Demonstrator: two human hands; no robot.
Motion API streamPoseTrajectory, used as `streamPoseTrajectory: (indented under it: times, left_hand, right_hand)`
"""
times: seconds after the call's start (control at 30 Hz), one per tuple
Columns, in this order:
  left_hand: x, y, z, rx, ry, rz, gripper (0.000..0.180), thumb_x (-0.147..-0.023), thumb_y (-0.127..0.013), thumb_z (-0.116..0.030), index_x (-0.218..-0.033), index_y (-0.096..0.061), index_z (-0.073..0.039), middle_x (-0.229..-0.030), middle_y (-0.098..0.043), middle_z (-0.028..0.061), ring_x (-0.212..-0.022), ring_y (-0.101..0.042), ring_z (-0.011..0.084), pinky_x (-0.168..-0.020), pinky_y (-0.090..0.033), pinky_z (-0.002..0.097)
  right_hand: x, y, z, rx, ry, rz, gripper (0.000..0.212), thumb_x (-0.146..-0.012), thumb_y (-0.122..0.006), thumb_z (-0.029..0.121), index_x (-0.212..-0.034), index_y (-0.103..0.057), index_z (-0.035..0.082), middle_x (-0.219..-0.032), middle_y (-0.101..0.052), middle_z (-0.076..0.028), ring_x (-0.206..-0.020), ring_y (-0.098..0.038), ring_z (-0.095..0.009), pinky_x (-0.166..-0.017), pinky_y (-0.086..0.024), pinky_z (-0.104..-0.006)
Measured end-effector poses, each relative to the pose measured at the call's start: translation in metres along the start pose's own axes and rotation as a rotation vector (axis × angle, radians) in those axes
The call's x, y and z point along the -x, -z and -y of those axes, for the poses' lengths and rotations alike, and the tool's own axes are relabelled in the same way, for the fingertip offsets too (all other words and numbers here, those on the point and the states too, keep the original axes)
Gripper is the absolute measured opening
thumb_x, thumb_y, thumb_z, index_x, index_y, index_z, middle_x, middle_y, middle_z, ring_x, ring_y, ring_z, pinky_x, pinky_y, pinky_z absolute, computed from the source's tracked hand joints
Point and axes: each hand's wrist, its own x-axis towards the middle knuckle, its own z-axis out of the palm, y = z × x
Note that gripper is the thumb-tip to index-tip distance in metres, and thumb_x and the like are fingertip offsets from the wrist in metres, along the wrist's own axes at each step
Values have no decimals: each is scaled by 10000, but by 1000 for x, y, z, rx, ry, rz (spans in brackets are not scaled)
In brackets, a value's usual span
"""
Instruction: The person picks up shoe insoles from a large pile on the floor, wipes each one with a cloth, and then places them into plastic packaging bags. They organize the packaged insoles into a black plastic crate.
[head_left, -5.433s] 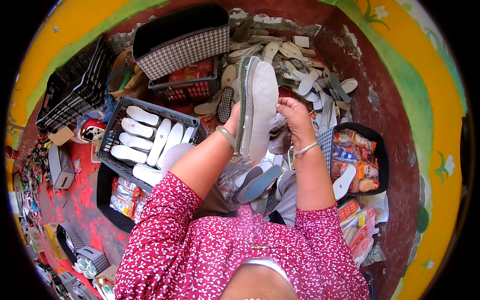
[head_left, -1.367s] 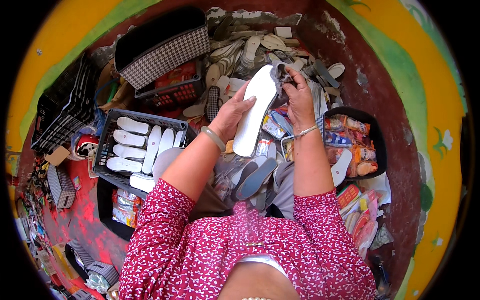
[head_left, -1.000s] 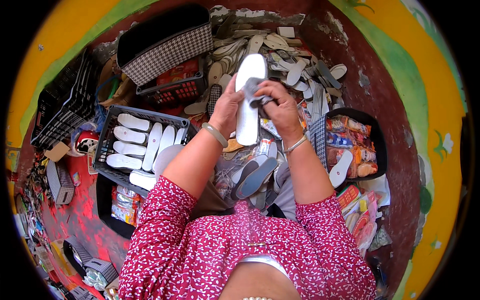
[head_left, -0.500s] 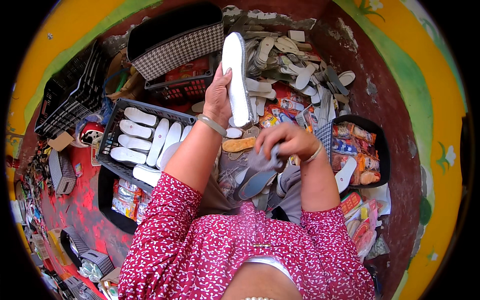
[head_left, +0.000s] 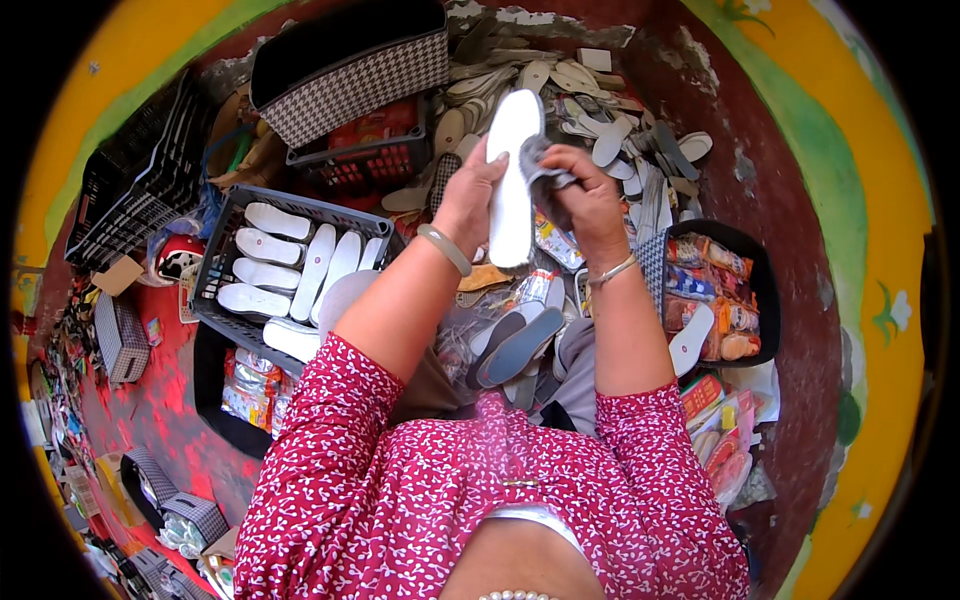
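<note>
My left hand [head_left: 470,205] grips a white shoe insole [head_left: 513,190] by its left edge and holds it upright in front of me. From the other side, my right hand [head_left: 590,205] pinches a crumpled grey cloth [head_left: 541,160], which presses against the insole's right edge near its upper part. Slight blur hides where the right fingertips end. Below my hands, several grey insoles [head_left: 522,348] lie in my lap between my knees. An orange-tan insole [head_left: 484,278] shows just under the white one, partly covered.
A dark plastic crate [head_left: 232,215] of white insoles stands at left. Black bins with a packaged-goods basket [head_left: 762,290] sit at right. A big pile of loose insoles [head_left: 600,130] lies against the far wall. A checked fabric box [head_left: 350,85] rests on another crate.
My right hand has risen from my lap with the grey cloth and brought it against the insole. My left hand has moved the insole to the right and slightly lower.
</note>
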Motion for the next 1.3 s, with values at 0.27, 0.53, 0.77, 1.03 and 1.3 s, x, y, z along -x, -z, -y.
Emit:
streamPoseTrajectory:
  times: [0.27,0.53,0.77,1.03,1.3]
  left_hand:
    - [-6,17,-12,72,-95,-162,404,-940,-394,-85,-1342,-356,-81,-1096,-568,113,-904,-600,222,-809,-513,363]
    - [-22,40,-16,191,-168,-177,367,-952,-372,-103,-1319,-381,-91,-1040,-583,105,-888,-600,245,-785,-527,422]
    - [-22,39,-24,248,-162,-226,344,-950,-368,-89,-1293,-391,-83,-1053,-551,102,-859,-573,234,-749,-513,398]
    - [-7,10,-12,174,-31,27,443,-938,-404,-100,-1373,-321,-83,-1119,-551,110,-908,-592,206,-804,-511,346]
    - [15,-16,-3,115,90,281,547,-895,-490,-72,-1400,-280,-59,-1228,-514,122,-1041,-575,195,-872,-488,309]
  right_hand:
    - [22,-15,19,-82,-75,196,245,-638,-447,-77,-750,-643,20,-951,-573,-57,-934,-537,-147,-869,-388,-241]
    - [30,-11,28,-122,-64,507,190,-656,-513,-83,-746,-645,19,-948,-579,-54,-924,-552,-157,-857,-412,-264]
    - [19,24,26,3,-238,706,156,-635,-508,-25,-725,-634,-6,-905,-626,-100,-907,-579,-194,-833,-439,-307]
    - [24,0,47,-51,124,203,313,-707,-516,-130,-892,-676,65,-1076,-580,-76,-1037,-546,-197,-910,-444,-310]
    - [18,2,36,401,352,-134,307,-633,-494,-155,-775,-668,55,-995,-575,-66,-964,-545,-196,-848,-426,-272]
